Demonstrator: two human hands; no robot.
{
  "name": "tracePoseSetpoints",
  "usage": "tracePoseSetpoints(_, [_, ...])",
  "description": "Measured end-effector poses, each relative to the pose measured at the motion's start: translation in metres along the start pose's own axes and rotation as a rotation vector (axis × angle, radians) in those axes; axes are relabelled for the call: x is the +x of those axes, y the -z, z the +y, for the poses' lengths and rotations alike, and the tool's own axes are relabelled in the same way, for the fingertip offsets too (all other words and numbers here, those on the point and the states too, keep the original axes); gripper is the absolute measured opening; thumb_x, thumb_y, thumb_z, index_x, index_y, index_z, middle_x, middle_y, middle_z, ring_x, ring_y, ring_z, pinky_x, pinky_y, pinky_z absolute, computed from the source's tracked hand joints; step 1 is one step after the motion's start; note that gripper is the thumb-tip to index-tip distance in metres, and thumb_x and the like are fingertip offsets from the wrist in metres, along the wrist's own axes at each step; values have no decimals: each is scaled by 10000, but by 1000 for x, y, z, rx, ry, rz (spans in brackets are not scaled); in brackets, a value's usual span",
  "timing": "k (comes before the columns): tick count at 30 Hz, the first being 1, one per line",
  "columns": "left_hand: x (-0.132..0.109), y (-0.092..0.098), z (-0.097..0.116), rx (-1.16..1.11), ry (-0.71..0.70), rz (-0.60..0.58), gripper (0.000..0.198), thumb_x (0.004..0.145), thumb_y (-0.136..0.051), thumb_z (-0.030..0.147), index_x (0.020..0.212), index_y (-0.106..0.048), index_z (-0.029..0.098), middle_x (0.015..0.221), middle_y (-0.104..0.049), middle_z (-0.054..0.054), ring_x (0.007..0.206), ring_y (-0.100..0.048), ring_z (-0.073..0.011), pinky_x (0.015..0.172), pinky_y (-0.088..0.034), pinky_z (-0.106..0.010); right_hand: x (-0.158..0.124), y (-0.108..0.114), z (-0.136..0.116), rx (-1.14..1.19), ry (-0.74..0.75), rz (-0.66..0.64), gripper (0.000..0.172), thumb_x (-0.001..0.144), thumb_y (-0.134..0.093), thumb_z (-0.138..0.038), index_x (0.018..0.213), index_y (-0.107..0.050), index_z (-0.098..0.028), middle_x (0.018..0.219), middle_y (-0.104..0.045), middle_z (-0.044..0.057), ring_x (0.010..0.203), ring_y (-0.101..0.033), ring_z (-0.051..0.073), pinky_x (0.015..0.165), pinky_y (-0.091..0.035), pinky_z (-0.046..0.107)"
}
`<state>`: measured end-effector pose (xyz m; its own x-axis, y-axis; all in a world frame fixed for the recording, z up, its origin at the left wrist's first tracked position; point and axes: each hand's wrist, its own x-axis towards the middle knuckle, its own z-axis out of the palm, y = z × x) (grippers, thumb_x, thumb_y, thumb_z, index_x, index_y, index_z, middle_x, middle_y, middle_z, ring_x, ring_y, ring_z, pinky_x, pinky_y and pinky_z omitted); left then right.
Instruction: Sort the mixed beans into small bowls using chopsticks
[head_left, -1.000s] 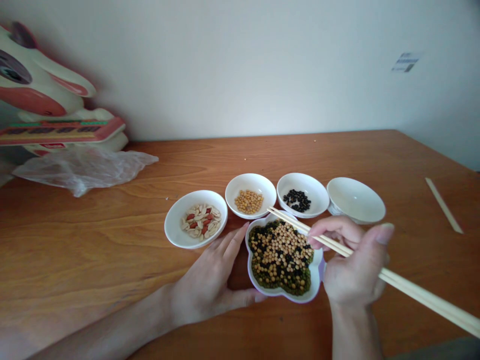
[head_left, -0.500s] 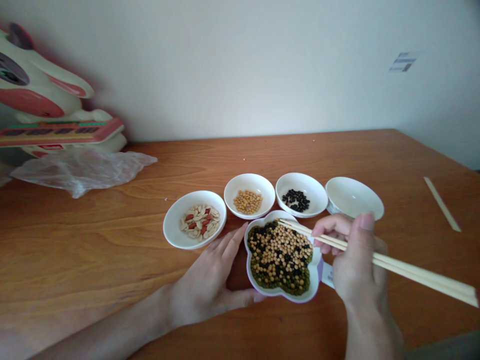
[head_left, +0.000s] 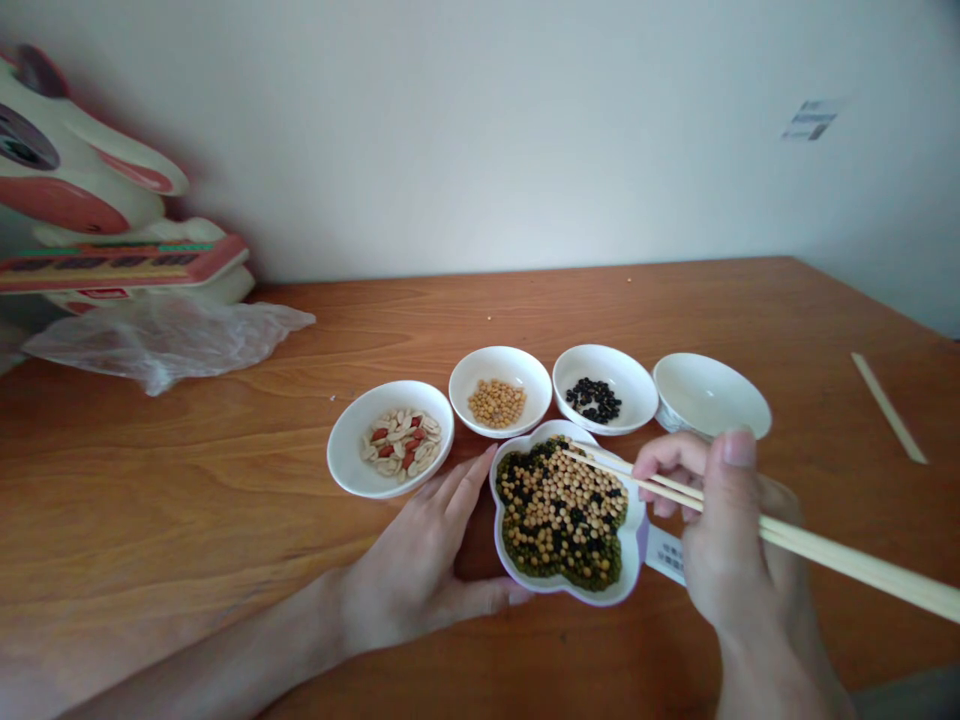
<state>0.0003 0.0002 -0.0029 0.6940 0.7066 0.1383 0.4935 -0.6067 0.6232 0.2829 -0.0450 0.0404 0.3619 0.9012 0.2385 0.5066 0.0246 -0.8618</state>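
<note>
A flower-shaped white bowl [head_left: 636, 560] of mixed yellow, black and green beans sits at the table's near middle. My left hand [head_left: 420, 560] lies open against its left side, thumb under the near rim. My right hand [head_left: 731, 530] is closed round a pair of wooden chopsticks [head_left: 825, 552], whose tips rest over the bowl's far right part. Behind stand a dish of peanuts [head_left: 390, 440], a dish of yellow beans [head_left: 499, 392], a dish of black beans [head_left: 604, 390] and an empty white dish [head_left: 711, 396].
A wooden table [head_left: 225, 480] runs to a pale wall. At the far left stand a large toy figure [head_left: 90, 200] and a crumpled clear plastic bag [head_left: 165, 338]. A paper chopstick sleeve [head_left: 889, 408] lies at the right. A small label [head_left: 666, 553] lies by the bowl.
My right hand has turned and drawn back toward me, pulling the chopstick tips from the bowl's far rim to over the beans. My left hand has stayed put.
</note>
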Motion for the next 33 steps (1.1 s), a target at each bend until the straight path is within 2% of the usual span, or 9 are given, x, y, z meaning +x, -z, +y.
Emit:
tracePoseSetpoints(8, [-1, 1, 1, 13, -10, -3, 1192, 868, -885, 552, 1733, -116, 268, 1729, -442, -174, 1575, -484, -368, 1308, -446, -563, -1, -2, -1, 2, -22, 13, 803, 1080, -265, -747, 702, -746, -228, 596, -643, 38, 588, -600, 160, 528, -454, 284])
tracePoseSetpoints(15, [0, 2, 2, 0, -2, -5, 1202, 853, -898, 548, 1738, -135, 262, 1738, -431, -176, 1587, -467, -378, 1326, -420, -559, 0, -5, 1, 39, 10, -19, 829, 1085, -214, -742, 715, -744, -222, 579, -607, 35, 562, -581, 162, 486, -421, 289])
tracePoseSetpoints(21, [1, 4, 6, -10, 9, -8, 1195, 839, -920, 506, 1737, -170, 264, 1725, -451, -180, 1572, -487, -387, 1313, -435, -573, 2, -8, 2, 38, 15, 3, 826, 1087, -226, -734, 703, -744, -219, 582, -623, 46, 564, -579, 169, 495, -425, 293])
tracePoseSetpoints(33, [0, 1, 2, 5, -10, 6, 1217, 843, -919, 509, 1736, -129, 269, 1719, -453, -192, 1563, -500, -392, 1302, -451, -578, 2, -6, -1, 96, 33, 53, 872, 1062, -217, -780, 656, -738, -211, 538, -592, 49, 539, -589, 167, 479, -427, 297])
